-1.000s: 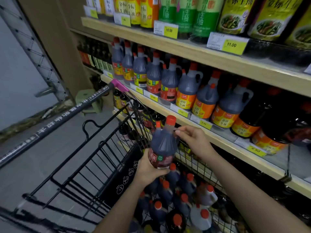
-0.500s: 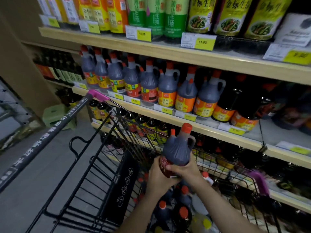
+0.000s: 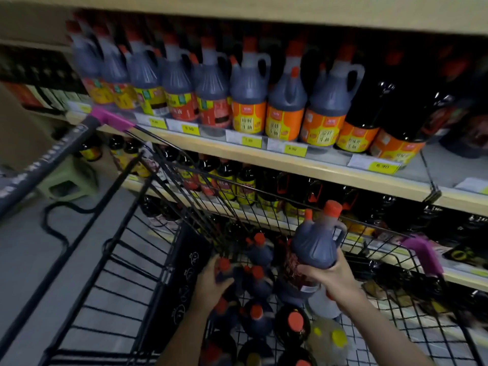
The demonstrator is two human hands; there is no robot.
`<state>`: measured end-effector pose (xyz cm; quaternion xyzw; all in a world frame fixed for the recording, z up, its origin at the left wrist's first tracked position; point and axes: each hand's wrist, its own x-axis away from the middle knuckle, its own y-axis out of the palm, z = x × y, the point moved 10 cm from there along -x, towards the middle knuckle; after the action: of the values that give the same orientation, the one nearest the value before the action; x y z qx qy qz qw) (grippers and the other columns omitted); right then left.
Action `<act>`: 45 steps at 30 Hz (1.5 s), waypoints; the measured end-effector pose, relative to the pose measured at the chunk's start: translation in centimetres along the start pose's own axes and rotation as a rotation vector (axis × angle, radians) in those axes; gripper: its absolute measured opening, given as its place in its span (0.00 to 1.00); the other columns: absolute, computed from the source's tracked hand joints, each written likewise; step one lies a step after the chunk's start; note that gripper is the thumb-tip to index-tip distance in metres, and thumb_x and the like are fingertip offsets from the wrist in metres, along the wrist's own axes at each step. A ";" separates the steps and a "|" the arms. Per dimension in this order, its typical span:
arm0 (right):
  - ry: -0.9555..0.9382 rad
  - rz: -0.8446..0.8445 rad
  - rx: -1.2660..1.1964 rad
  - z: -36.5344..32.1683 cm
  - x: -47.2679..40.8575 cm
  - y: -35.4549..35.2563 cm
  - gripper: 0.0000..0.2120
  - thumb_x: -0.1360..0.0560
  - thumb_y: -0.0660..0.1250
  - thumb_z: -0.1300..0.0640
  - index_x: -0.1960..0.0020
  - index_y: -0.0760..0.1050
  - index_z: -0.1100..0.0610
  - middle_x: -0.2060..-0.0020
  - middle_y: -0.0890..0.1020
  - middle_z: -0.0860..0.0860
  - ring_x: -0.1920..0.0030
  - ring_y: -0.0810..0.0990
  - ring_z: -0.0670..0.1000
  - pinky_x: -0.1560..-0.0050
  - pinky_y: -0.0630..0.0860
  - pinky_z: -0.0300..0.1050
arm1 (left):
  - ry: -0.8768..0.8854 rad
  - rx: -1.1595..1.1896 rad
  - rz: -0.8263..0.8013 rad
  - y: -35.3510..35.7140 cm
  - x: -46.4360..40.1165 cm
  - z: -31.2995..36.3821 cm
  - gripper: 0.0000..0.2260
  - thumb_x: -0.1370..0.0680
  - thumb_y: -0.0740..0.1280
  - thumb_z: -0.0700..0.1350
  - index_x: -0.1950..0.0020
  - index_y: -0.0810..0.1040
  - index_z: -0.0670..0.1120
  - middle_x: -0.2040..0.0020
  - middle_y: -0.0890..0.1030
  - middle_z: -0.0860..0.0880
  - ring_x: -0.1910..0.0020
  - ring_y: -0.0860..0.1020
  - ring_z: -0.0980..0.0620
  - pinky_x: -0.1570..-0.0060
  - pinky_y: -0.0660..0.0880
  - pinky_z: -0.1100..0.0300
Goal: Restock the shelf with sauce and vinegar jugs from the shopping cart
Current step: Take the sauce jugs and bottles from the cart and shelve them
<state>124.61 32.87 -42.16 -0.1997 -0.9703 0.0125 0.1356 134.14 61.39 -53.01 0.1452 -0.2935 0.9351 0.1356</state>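
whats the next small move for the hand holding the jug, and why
Probably lift it up to the shelf: the right hand grips the dark sauce jug above the shopping cart, and the middle shelf shows a bare spot right of the orange-labelled jugs.

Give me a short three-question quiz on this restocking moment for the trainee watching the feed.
1. True or false: the right hand holds a dark sauce jug above the shopping cart.
2. What is the left hand doing? A) gripping the cart handle B) reaching onto a jug in the cart C) touching a price tag
3. Fill in: the held jug's cap is ____ in colour.

Key: 1 true; 2 B; 3 orange-red.
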 end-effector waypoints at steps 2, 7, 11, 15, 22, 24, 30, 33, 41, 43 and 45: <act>-0.020 0.006 0.003 0.8 -0.6 -0.2 0.44 0.52 0.81 0.49 0.40 0.72 0.59 0.50 0.83 0.54 0.51 0.83 0.51 0.58 0.81 0.43 | -0.046 0.057 0.004 0.6 -1.5 -1.5 0.25 0.30 0.74 0.39 0.35 0.72 0.47 0.51 0.81 0.43 0.48 0.79 0.44 0.49 0.75 0.56; -0.029 0.038 -0.031 2.1 -2.4 -0.8 0.32 0.44 0.79 0.58 0.42 0.74 0.59 0.54 0.84 0.53 0.55 0.84 0.50 0.59 0.80 0.44 | 0.002 0.062 0.003 1.5 -3.0 -1.6 0.07 0.29 0.72 0.36 0.51 0.81 0.39 0.53 0.82 0.47 0.52 0.80 0.57 0.51 0.74 0.67; -0.036 0.040 -0.032 1.8 -2.9 -0.9 0.25 0.41 0.78 0.65 0.47 0.75 0.53 0.57 0.84 0.48 0.58 0.84 0.46 0.60 0.81 0.41 | 0.112 0.049 0.048 1.0 -2.8 0.8 0.07 0.29 0.71 0.33 0.53 0.80 0.40 0.56 0.80 0.49 0.61 0.77 0.70 0.60 0.69 0.79; -0.020 0.040 -0.031 1.0 -2.2 -1.4 0.29 0.39 0.78 0.68 0.42 0.73 0.55 0.49 0.82 0.53 0.50 0.83 0.52 0.50 0.80 0.52 | 0.173 0.017 0.067 -0.9 -2.1 3.8 0.06 0.29 0.72 0.35 0.55 0.80 0.43 0.58 0.81 0.47 0.58 0.79 0.58 0.57 0.73 0.73; 0.024 0.011 -0.067 -4.9 2.5 -3.2 0.32 0.40 0.79 0.67 0.39 0.72 0.57 0.47 0.81 0.54 0.48 0.81 0.55 0.47 0.78 0.55 | 0.310 -0.048 0.094 -7.4 2.4 12.9 0.04 0.30 0.74 0.39 0.58 0.81 0.43 0.60 0.82 0.47 0.56 0.79 0.53 0.58 0.73 0.65; 0.028 0.019 -0.078 -6.9 4.1 -4.3 0.29 0.39 0.78 0.67 0.42 0.74 0.53 0.50 0.82 0.51 0.50 0.81 0.54 0.47 0.78 0.55 | 0.355 -0.046 0.134 -9.3 4.1 16.1 0.04 0.31 0.75 0.41 0.58 0.82 0.44 0.60 0.83 0.48 0.56 0.79 0.53 0.56 0.75 0.59; -0.022 0.069 -0.142 -13.5 10.2 -9.1 0.29 0.45 0.79 0.63 0.48 0.74 0.48 0.52 0.83 0.50 0.53 0.82 0.52 0.48 0.78 0.51 | 0.466 -0.089 0.064 -10.0 9.0 25.9 0.07 0.32 0.76 0.46 0.57 0.83 0.46 0.60 0.84 0.50 0.58 0.81 0.54 0.58 0.76 0.59; -0.050 0.101 -0.188 -15.9 13.0 -12.0 0.27 0.42 0.78 0.64 0.48 0.74 0.48 0.53 0.83 0.49 0.54 0.82 0.50 0.53 0.78 0.46 | 0.500 -0.073 0.025 -8.7 11.4 30.3 0.09 0.31 0.76 0.46 0.55 0.84 0.42 0.58 0.84 0.48 0.57 0.80 0.56 0.62 0.73 0.64; -0.084 0.203 -0.207 -18.2 19.8 -23.4 0.27 0.44 0.78 0.62 0.48 0.75 0.51 0.56 0.83 0.49 0.57 0.81 0.50 0.59 0.77 0.44 | 0.553 -0.018 -0.123 0.5 18.8 39.9 0.08 0.29 0.74 0.44 0.54 0.82 0.41 0.64 0.79 0.56 0.57 0.78 0.57 0.66 0.70 0.73; -0.081 0.223 -0.184 -18.1 21.2 -26.8 0.28 0.42 0.78 0.62 0.44 0.74 0.52 0.55 0.82 0.49 0.56 0.81 0.50 0.60 0.76 0.43 | 0.569 -0.062 -0.111 2.9 20.7 41.5 0.08 0.30 0.74 0.49 0.58 0.82 0.45 0.65 0.81 0.52 0.61 0.78 0.57 0.66 0.70 0.65; -0.084 0.233 -0.164 -18.0 22.9 -30.6 0.28 0.43 0.79 0.59 0.45 0.74 0.51 0.55 0.82 0.48 0.56 0.81 0.49 0.61 0.77 0.41 | 0.560 -0.086 -0.084 5.6 22.8 42.9 0.09 0.31 0.74 0.53 0.63 0.82 0.48 0.68 0.80 0.52 0.64 0.76 0.57 0.67 0.67 0.59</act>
<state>97.37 13.12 -16.55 -0.3206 -0.9432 -0.0427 0.0758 119.45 35.56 -14.21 -0.1127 -0.2777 0.9190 0.2562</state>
